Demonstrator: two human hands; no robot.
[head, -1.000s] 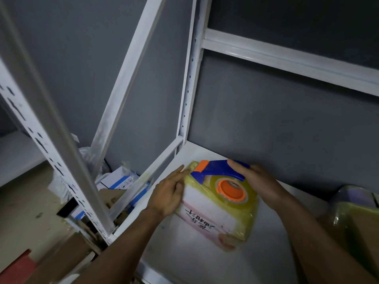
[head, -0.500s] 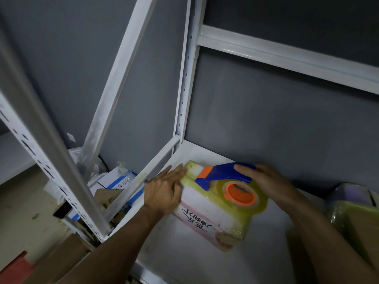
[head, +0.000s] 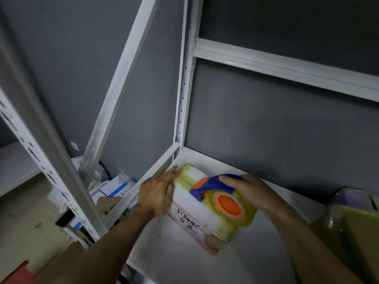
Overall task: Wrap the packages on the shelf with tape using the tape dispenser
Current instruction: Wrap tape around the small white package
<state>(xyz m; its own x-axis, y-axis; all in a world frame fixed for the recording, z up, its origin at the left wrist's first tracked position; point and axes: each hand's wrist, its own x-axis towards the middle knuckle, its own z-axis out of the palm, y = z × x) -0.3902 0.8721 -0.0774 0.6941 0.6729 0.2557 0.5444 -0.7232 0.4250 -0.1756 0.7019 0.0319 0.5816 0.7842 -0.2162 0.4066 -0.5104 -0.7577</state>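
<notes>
Package (head: 196, 220): back-left shelf (head: 184, 263) corner, tape-covered, wrapping judged underway.
Left hand (head: 158, 193): spread flat against it.
Right hand (head: 248, 189): gripped tape dispenser (head: 215, 187).

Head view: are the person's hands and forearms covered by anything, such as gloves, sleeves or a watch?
No. The left hand and right hand are ungloved, no rings visible. The left forearm and right forearm show no sleeve, watch or band.

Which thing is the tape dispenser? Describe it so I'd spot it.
Find the white shelf against the grey wall, then the yellow-wrapped package lying on it. The tape dispenser rests on that package, gripped by the right hand. It alone has a blue handle and orange hub.
</notes>
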